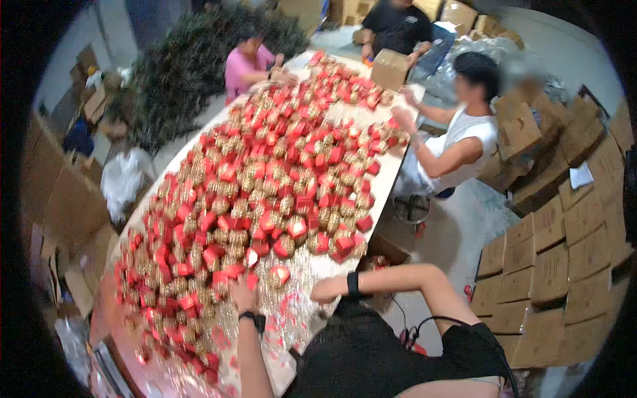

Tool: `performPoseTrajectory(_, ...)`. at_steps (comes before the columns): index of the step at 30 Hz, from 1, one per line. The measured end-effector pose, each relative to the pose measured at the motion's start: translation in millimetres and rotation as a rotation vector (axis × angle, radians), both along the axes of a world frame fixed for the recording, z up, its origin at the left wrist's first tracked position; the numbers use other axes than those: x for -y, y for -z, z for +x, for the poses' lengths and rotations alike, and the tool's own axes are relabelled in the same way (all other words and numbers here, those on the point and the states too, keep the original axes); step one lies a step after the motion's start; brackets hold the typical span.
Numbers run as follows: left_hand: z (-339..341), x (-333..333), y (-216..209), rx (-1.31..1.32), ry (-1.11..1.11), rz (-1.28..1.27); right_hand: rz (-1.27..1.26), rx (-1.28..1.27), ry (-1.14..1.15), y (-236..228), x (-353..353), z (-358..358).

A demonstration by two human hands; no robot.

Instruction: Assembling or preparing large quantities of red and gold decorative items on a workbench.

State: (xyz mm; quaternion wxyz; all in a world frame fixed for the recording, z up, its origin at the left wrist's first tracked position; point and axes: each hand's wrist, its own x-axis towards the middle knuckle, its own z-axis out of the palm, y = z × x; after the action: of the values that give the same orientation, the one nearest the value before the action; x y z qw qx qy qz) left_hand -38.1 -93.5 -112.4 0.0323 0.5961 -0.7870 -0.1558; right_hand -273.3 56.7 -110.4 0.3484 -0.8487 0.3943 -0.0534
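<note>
A great heap of small red and gold pieces (279, 179), which look like glittery ornaments, covers the long pale table (355, 115). My left hand (244, 292) reaches to the heap's near edge, its fingers against a red piece (233, 270); blur hides whether they grip it. My right hand (326, 290) is curled closed at the table's right edge, and whatever it may hold is hidden. A single red and gold piece (279, 275) lies between my hands. Gold glitter and red scraps (285, 312) are strewn over the near tabletop.
A person in pink (242, 69) works at the far left side; one in white (464, 136) sits at the right. Another in black (397, 30) stands behind a small carton (389, 69). Stacked cartons (551, 265) line the right; dark green branches (192, 73) pile up behind left.
</note>
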Motion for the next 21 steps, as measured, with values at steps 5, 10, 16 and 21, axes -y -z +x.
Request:
performPoseTrajectory(5, 8.5, 7.8, 41.3, 0.01, 0.027, -0.143, 0.394, -0.336, -0.155, -39.7, 18.8, 20.2)
performPoseTrajectory(10, -11.7, -5.5, 30.6, -0.156, -0.07, 0.063, 0.445, -0.269, -0.025, -3.9, 37.1, 8.3)
performPoseTrajectory(16, -6.3, -59.5, 27.8, 0.028, -0.149, 0.062, 0.162, -0.152, 0.262, 38.2, 43.8, 19.8)
performPoseTrajectory(21, 5.1, -81.7, 29.3, -0.157, -0.242, 0.031, -0.275, -0.095, 0.526, 40.7, 40.0, 11.0)
